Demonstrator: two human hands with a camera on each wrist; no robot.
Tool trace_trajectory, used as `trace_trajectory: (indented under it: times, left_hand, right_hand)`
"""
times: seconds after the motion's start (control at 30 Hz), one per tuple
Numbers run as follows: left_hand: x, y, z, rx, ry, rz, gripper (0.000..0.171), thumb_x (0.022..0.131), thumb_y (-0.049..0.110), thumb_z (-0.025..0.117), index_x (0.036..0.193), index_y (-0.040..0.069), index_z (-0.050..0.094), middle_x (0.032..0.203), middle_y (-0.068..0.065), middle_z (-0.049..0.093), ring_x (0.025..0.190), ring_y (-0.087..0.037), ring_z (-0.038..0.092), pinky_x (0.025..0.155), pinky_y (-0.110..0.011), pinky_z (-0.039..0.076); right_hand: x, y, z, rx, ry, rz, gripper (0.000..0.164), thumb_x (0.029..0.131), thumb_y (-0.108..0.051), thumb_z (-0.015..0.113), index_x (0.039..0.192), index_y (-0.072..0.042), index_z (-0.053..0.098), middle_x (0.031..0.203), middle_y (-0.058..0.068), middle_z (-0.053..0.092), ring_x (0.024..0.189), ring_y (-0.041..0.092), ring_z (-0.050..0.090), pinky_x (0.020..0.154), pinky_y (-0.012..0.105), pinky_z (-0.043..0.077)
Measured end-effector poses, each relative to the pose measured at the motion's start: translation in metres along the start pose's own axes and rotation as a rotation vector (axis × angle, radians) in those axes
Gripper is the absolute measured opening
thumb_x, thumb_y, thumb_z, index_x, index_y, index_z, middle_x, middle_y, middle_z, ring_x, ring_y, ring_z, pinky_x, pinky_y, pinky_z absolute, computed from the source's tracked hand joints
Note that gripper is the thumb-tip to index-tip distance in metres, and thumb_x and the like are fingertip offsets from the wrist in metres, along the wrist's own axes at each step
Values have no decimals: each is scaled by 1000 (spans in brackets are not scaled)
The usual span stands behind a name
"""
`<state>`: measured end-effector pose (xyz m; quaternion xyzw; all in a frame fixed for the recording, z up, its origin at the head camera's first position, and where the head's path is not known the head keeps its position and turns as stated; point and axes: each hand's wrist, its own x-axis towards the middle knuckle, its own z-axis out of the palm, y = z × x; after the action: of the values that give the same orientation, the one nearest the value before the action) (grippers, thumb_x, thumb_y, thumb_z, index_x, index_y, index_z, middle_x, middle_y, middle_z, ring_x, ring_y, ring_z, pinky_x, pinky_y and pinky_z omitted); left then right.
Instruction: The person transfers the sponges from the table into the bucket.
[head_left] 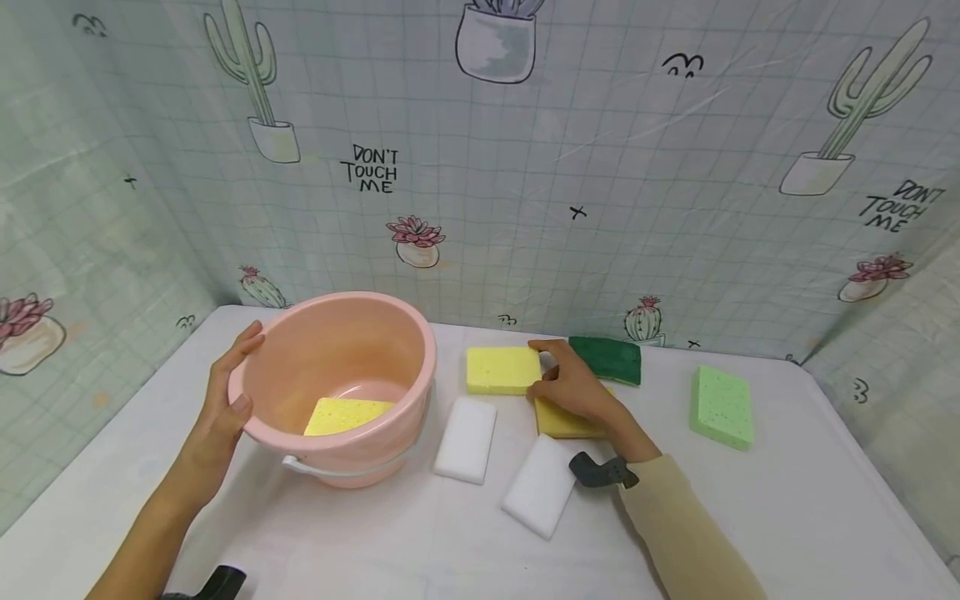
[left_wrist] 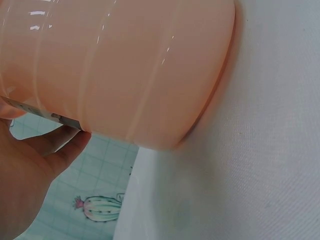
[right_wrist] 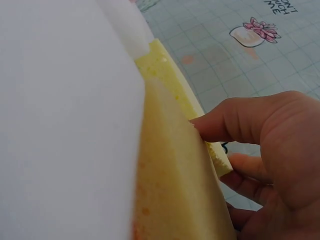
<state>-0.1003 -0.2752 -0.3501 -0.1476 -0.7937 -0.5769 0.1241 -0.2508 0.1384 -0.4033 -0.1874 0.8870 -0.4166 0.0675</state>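
A pink bucket [head_left: 360,321] tilts toward me on the left of the table, with a yellow sponge [head_left: 347,414] inside it. My left hand [head_left: 217,408] holds the bucket by its left side, thumb at the rim and fingers along the outside wall. To the right of the bucket lies another yellow sponge [head_left: 501,371]. My right hand [head_left: 573,383] pinches its right end between thumb and fingers. Under that hand is a darker yellow sponge [head_left: 562,421], partly hidden by the palm. In the right wrist view the thumb presses on the pinched sponge [right_wrist: 172,82].
Two white sponges [head_left: 465,440] lie in front of the yellow ones. A dark green scouring pad [head_left: 611,360] is at the back, beyond my right hand. Farther right sits a light green sponge [head_left: 722,407]. A cactus-print cloth [head_left: 495,208] hangs behind the white table [head_left: 390,542].
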Motion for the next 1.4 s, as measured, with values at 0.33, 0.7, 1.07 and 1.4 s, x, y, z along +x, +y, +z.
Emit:
trace_trajectory:
  times: [0.33,0.7,1.07,1.4]
  left_hand:
    - [2,0,1,24,-3,-4,59,96,27,35,152,23,15,159,7,1,143,-18,6,109,-36,21]
    - [2,0,1,54,-2,-15,59,96,27,34,152,24,15,159,8,1,143,-17,6,110,-40,21]
    - [1,0,1,59,-1,-7,59,96,27,34,152,24,15,159,7,1,143,-17,6,110,-38,22]
    - [0,0,1,63,10,0,60,95,25,35,152,23,16,159,6,1,143,-17,5,110,-41,20]
  right_hand:
    - [0,0,-3,67,84,66,67,80,-18,73,139,-11,44,137,9,38,85,21,54,70,30,45]
    - [-3,-13,-13,120,125,88,66,80,-19,74,138,-13,43,133,6,40,89,24,56,69,33,48]
    - [-13,-31,-30,212,137,52,68,83,-17,73,142,-14,40,135,9,38,93,25,56,74,32,47]
    - [-19,-43,-35,239,126,24,66,84,-17,72,141,-13,40,134,7,36,88,23,53,69,28,46]
